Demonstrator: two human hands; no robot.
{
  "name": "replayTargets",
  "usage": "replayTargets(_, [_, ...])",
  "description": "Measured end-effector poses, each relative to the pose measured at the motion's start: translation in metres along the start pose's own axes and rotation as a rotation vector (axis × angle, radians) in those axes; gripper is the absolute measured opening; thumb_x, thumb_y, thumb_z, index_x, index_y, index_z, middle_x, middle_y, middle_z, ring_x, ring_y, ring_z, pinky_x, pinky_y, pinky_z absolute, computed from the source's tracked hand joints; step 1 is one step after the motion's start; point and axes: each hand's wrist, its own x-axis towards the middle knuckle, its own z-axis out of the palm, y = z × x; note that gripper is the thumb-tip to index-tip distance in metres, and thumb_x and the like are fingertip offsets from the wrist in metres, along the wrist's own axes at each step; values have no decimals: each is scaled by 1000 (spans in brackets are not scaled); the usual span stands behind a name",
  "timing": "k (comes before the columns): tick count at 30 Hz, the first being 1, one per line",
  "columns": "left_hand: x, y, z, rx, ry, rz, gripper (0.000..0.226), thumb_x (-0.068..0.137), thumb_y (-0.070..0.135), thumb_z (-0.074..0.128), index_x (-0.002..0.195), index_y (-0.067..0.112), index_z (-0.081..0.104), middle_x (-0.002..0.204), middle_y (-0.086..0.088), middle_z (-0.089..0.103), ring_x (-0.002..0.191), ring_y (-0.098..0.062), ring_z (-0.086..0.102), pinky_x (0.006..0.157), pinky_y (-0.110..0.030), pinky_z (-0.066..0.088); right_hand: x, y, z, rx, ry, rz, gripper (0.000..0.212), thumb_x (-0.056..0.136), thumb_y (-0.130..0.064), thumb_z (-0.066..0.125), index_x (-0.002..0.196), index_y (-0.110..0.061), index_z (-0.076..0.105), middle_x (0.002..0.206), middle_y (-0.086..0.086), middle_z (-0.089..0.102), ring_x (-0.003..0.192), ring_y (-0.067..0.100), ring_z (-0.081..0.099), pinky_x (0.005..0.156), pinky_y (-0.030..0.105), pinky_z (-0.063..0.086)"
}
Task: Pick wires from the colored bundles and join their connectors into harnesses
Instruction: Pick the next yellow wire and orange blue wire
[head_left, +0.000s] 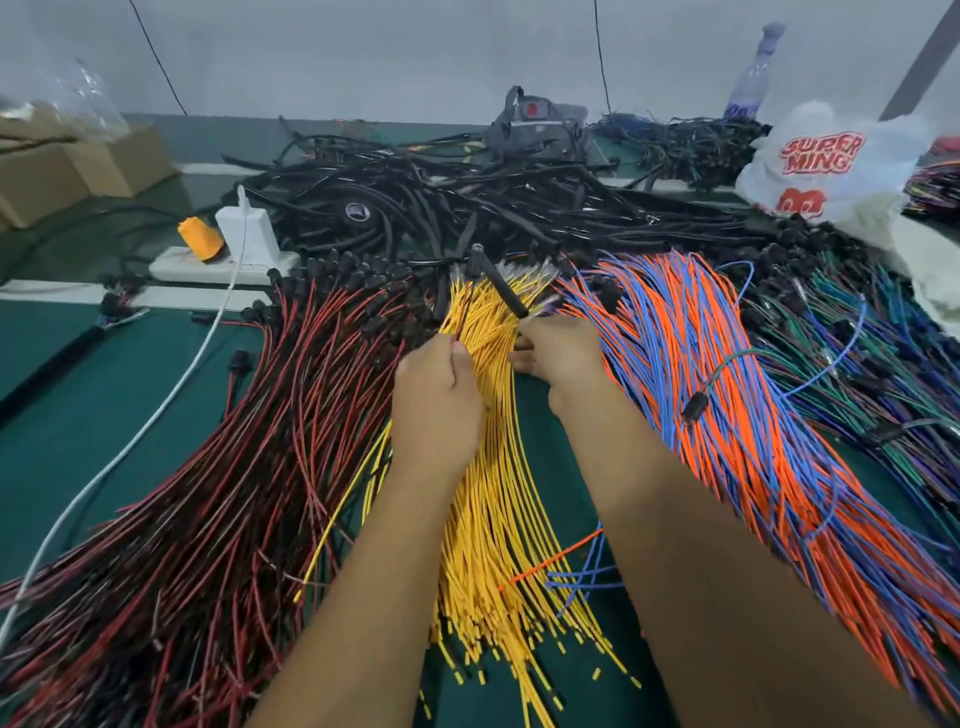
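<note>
Head view: both hands work over the yellow bundle (488, 499), which lies on the green table (93, 415) between the red-black bundle (249, 457) and the orange-blue bundle (727, 405). Left hand (436, 400) pinches thin wires; right hand (558, 351) grips a black sleeve (501, 283) — fingers curled.

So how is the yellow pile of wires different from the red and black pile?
The yellow bundle is one colour; the red-and-black bundle mixes two. The yellow one is narrower, the red-and-black one spreads wider. Both hands, left and right, work over the yellow one; none touches the red-and-black one. Both fan out on the green table.
</note>
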Motion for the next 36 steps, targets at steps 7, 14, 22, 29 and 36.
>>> replayTargets(7, [-2,0,-2,-67,-19,-90,30,103,28,30,91,21,57,76,12,57,54,-6,45,52,-29,30,-3,-3,-3,115,-9,10,9,91,-11,64,82,-11,61,75,7,61,55,14,54,44,18,45])
replayTargets(14, [-8,20,-13,-73,-30,22,25,102,17,38,106,13,62,97,-9,68,83,-28,64,74,-40,51,-32,-9,-39,71,-19,-267,22,96,-8,53,74,-14,57,60,-4,60,43,4,52,42,16,41])
replayTargets(22, [-24,45,-7,-508,-561,-160,29,104,15,34,101,19,63,68,6,69,44,-8,52,45,-17,41,-67,-8,-62,258,-98,-324,11,93,-7,60,82,-9,62,65,0,63,51,7,55,48,17,43])
replayTargets(29, [-26,40,-2,-232,-577,-10,30,104,17,33,87,20,58,60,4,57,55,-10,49,54,-23,39,-69,-13,-61,287,-53,-347,11,94,-5,58,85,-11,60,60,-1,59,50,8,55,50,19,46])
replayTargets(36, [-6,38,-3,-932,-349,-437,33,104,12,29,80,15,50,41,12,30,31,-2,22,36,-10,15,-52,-43,-81,386,139,-338,20,94,3,47,86,-10,59,69,6,56,52,11,52,51,18,47])
